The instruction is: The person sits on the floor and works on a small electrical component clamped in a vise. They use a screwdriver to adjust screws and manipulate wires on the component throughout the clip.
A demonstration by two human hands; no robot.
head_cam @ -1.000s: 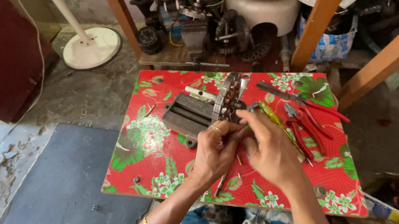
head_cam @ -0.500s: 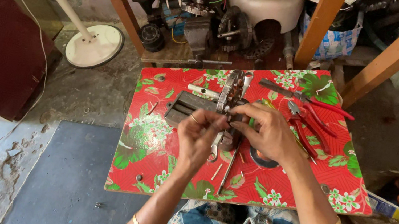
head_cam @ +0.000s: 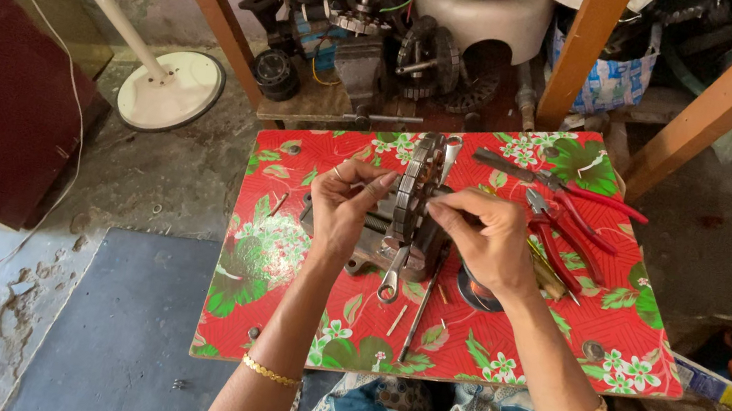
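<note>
A round metal motor stator [head_cam: 416,187] stands on edge on a low table covered with a red flowered cloth [head_cam: 502,342]. My left hand [head_cam: 340,211] presses its fingertips against the stator's left face. My right hand [head_cam: 479,239] pinches the stator's right side, fingers bent. A grey metal base plate [head_cam: 372,238] lies under the stator. A spanner [head_cam: 393,277] and a thin rod [head_cam: 421,309] lie on the cloth just below my hands.
Red-handled pliers and cutters [head_cam: 571,225] lie to the right on the cloth. Old motor parts [head_cam: 364,37] crowd a low shelf behind the table, between wooden legs [head_cam: 586,44]. A white fan base [head_cam: 169,89] stands at left, a grey mat [head_cam: 122,333] on the floor.
My hands have moved up and apart from the table's front to either side of the stator. The view has shifted slightly, with the table sitting higher and more central.
</note>
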